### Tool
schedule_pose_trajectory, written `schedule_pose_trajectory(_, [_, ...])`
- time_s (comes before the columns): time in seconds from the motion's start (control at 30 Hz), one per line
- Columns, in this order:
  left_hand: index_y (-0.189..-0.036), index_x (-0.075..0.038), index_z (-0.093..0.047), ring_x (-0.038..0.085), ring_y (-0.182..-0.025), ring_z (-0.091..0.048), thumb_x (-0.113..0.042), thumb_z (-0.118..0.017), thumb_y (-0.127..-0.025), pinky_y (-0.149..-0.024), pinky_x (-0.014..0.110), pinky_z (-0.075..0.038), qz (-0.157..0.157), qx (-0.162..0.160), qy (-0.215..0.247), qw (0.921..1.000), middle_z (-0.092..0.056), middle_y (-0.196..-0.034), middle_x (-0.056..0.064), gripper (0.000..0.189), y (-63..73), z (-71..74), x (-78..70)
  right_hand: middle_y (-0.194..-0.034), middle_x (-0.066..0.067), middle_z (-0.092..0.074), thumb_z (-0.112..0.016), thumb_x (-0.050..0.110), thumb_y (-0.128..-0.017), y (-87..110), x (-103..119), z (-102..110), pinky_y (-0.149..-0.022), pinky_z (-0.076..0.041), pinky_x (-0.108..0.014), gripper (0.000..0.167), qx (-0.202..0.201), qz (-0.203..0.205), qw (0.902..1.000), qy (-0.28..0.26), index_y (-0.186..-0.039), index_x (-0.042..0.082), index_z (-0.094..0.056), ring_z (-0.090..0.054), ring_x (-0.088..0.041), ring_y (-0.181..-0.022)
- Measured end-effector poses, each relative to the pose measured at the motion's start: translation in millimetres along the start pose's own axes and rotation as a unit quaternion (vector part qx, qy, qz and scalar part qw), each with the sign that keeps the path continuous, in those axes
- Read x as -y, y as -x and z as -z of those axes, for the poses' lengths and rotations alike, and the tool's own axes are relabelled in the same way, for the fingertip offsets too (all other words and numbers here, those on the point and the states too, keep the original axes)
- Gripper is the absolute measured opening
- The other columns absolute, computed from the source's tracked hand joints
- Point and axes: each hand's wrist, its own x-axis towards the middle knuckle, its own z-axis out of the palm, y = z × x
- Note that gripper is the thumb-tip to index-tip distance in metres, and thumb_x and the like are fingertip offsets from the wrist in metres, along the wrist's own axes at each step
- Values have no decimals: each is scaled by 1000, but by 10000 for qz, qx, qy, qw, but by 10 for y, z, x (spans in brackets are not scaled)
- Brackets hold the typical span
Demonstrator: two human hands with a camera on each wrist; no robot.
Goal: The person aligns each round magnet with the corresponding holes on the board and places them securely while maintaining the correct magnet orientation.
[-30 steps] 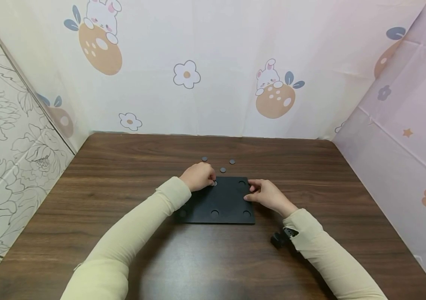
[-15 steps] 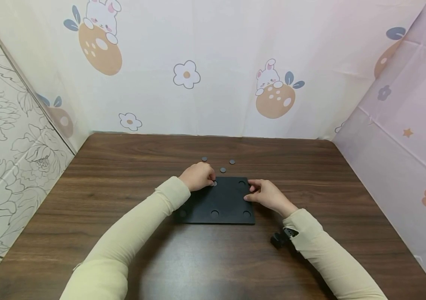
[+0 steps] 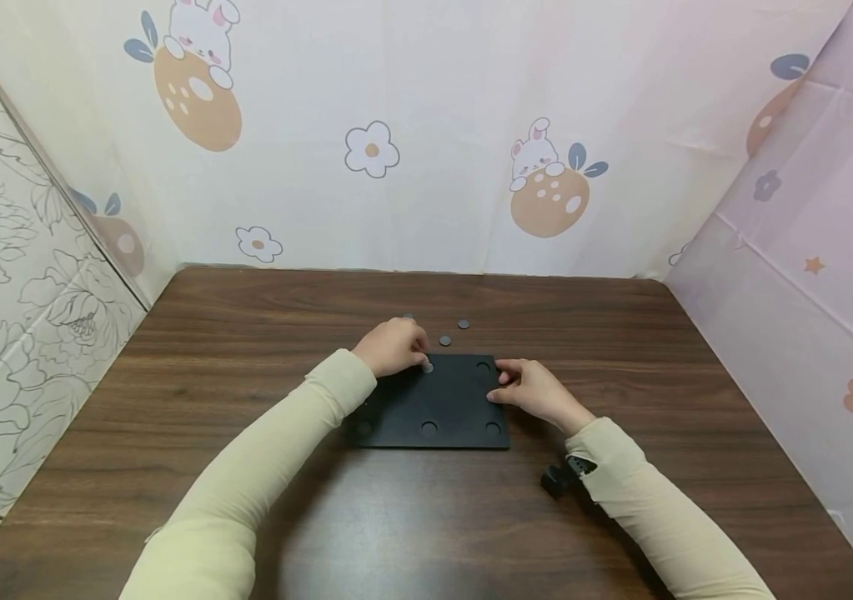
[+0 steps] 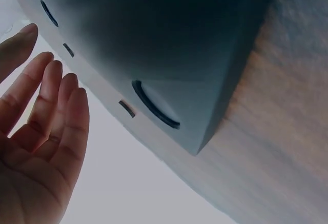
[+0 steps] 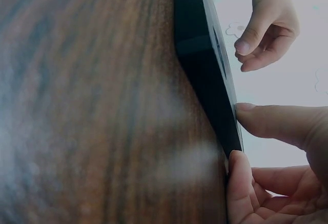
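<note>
A flat black board (image 3: 456,400) with round recesses lies on the table. One grey disc (image 3: 429,367) sits at the middle recess of its far edge. My left hand (image 3: 394,346) hovers just over that disc; in the left wrist view the left hand's thumb and fingers (image 4: 51,101) are apart, bent loosely, with nothing between them. My right hand (image 3: 539,393) pinches the board's right edge, thumb on top and fingers against the side, as the right wrist view shows at the thumb (image 5: 271,121). The left forearm hides the board's far left corner.
Behind the board lie loose grey discs: one to the right (image 3: 464,324), a nearer disc (image 3: 444,341), and a third (image 3: 408,317) mostly covered by the left hand. A black device (image 3: 559,478) is strapped at the right wrist. A patterned curtain (image 3: 441,208) stands behind the table.
My left hand has risen slightly and shifted back off the disc, its fingers loosening, and now covers most of the far left loose disc. The right hand stays on the board's edge.
</note>
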Motion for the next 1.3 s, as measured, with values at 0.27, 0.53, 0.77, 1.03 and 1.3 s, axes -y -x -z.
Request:
schedule_pose_trajectory(0.27, [-116,-9,-71,18,-99,-65,-25,-70,-92,-87,34,-54,200,-85,126,9997,-64,-112,5,29,1,65,51,-101,-10,-55,-72,20,-88,4,-11,-3,-60,-40,-28,70,23,76,10000,28,-146,-4,-40,-47,-17,-72])
schedule_pose_trajectory(0.53, [-119,-8,-69,21,-105,-65,-25,-69,-93,-91,37,-54,341,-340,263,9985,-65,-115,7,31,19,135,105,-100,-10,-56,-73,19,-88,-3,-7,-4,-61,-40,-28,69,-10,21,10000,23,-145,-3,-42,-48,-17,-72])
schedule_pose_trajectory(0.77, [-125,-8,-66,24,-109,-62,-24,-69,-93,-93,40,-52,617,-642,487,9948,-62,-119,9,36,-33,135,241,-99,-10,-55,-73,17,-87,-4,-12,4,-63,-40,-30,68,8,14,10000,-41,-145,-3,-42,-48,-19,-73])
schedule_pose_trajectory(1.03, [-130,-8,-63,27,-115,-60,-21,-67,-94,-96,42,-51,842,-738,710,9912,-59,-124,10,39,-130,126,397,-100,-9,-54,-73,17,-87,5,9,7,-62,-40,-29,68,13,-44,10000,-86,-145,-2,-43,-47,-19,-73])
schedule_pose_trajectory(1.3, [-133,-10,-61,28,-120,-58,-20,-64,-96,-100,42,-49,1045,-555,647,9909,-57,-132,10,38,-190,144,423,-100,-10,-54,-73,18,-88,12,7,3,-62,-39,-29,69,57,10,9999,-85,-146,-3,-41,-47,-18,-74])
